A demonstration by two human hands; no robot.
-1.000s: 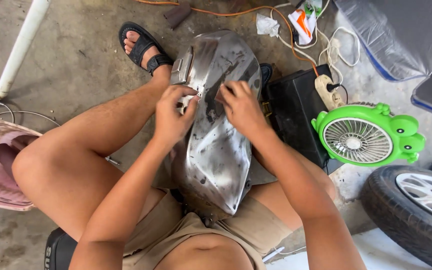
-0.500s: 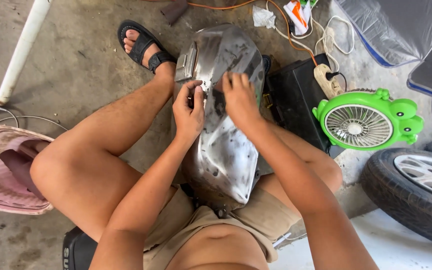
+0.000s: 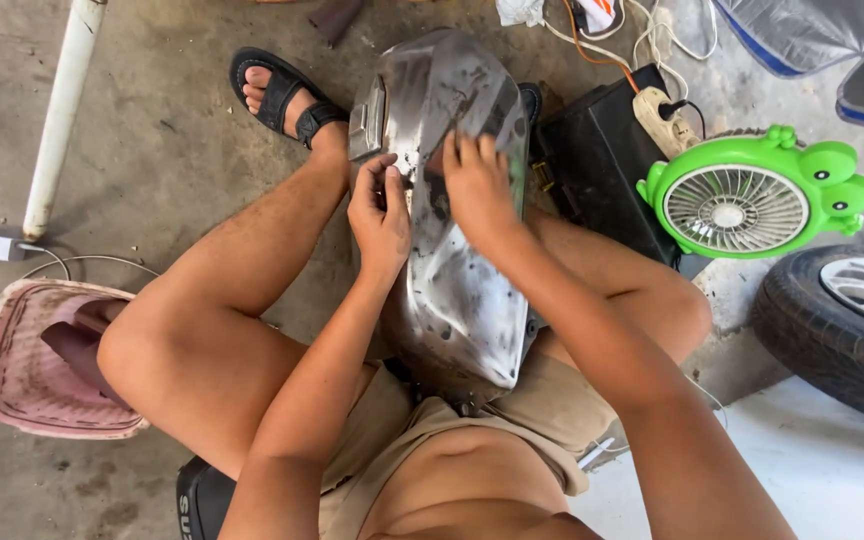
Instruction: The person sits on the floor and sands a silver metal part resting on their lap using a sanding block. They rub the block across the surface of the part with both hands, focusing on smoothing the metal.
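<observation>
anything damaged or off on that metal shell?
Yes. The bare metal tank held between the knees is dented and scuffed, with dark blotches near its lower end. The left hand and right hand press on its upper part. Cables lie tangled on the floor behind.

Bare, scuffed silver metal fuel tank [image 3: 457,290] (teardrop-shaped, dented) stands tilted lengthwise between the knees, narrow end low.
</observation>
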